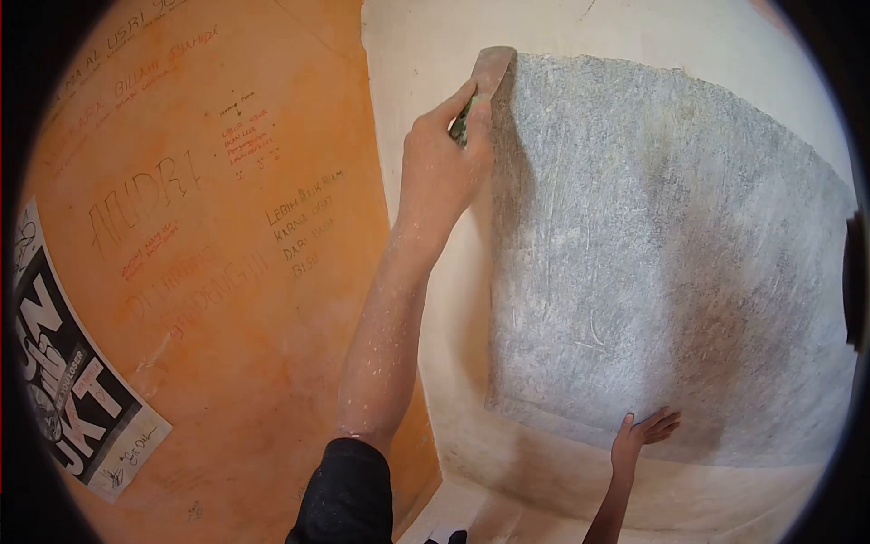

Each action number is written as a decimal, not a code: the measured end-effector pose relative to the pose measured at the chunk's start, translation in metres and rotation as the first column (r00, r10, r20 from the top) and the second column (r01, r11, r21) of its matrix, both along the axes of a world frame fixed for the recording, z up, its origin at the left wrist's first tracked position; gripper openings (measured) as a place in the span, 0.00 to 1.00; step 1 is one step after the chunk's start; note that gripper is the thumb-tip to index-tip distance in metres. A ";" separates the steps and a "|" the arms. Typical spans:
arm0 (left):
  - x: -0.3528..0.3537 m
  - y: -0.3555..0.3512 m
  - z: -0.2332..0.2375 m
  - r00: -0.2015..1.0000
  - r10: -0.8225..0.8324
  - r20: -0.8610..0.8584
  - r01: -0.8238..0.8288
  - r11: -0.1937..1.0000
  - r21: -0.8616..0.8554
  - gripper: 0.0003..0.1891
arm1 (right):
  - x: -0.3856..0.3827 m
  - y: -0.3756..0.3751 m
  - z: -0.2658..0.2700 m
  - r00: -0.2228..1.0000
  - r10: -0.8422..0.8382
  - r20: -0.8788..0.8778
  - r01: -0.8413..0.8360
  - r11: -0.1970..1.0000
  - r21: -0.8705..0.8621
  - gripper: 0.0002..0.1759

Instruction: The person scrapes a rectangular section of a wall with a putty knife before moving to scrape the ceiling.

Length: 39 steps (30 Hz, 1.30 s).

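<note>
My left hand (446, 163) is raised high, wrapped round the green handle of a putty knife (494, 71). Its broad blade lies at the upper left corner of a grey, mottled panel-like area (589, 245) on the pale wall. White specks dot my left forearm, and a black sleeve (349, 490) covers the arm above the elbow. Lower down, my right hand (643, 432) rests against the bottom part of the grey area, fingers spread toward the right and nothing visible in it.
An orange wall (272, 363) with handwriting meets the pale wall (462, 417) at a corner on the left. A black-and-white poster (82, 390) hangs at far left. A dark object (855, 281) stands at the right edge. Shadows cross the grey surface.
</note>
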<state>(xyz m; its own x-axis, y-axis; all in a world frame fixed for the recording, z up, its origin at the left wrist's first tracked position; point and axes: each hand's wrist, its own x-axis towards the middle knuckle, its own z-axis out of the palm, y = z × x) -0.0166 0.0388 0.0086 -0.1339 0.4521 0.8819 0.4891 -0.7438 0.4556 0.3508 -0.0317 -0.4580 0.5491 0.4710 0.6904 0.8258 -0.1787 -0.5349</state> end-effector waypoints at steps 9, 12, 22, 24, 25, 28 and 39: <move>-0.001 -0.001 -0.009 1.000 -0.003 0.013 0.003 1.000 0.000 0.24 | -0.005 -0.011 0.010 0.998 0.026 -0.055 -0.031 0.996 -0.086 0.49; -0.002 0.004 -0.021 1.000 -0.004 0.005 0.004 0.999 0.039 0.24 | -0.003 -0.009 0.009 0.999 0.041 -0.035 -0.043 0.997 -0.059 0.49; 0.028 -0.012 -0.140 0.973 -0.187 0.136 0.192 0.981 -0.023 0.24 | 0.001 -0.009 0.000 0.999 0.025 0.025 -0.024 0.999 -0.028 0.48; 0.037 -0.031 -0.185 0.968 -0.153 0.199 0.190 0.965 -0.182 0.24 | -0.001 -0.013 0.004 0.999 0.030 0.041 -0.028 0.998 -0.063 0.48; 0.040 -0.035 -0.212 0.973 -0.099 0.207 0.151 0.956 -0.252 0.24 | -0.002 -0.018 0.007 0.998 0.026 0.049 -0.023 0.997 -0.071 0.48; 0.050 -0.038 -0.274 0.964 -0.070 0.258 0.129 0.967 -0.218 0.24 | -0.006 -0.034 0.021 0.995 0.088 0.038 -0.083 0.990 -0.111 0.47; 0.030 -0.033 -0.215 0.896 -0.216 0.387 0.325 0.915 -0.241 0.24 | -0.012 -0.064 0.044 0.993 0.121 -0.002 -0.119 0.975 -0.188 0.45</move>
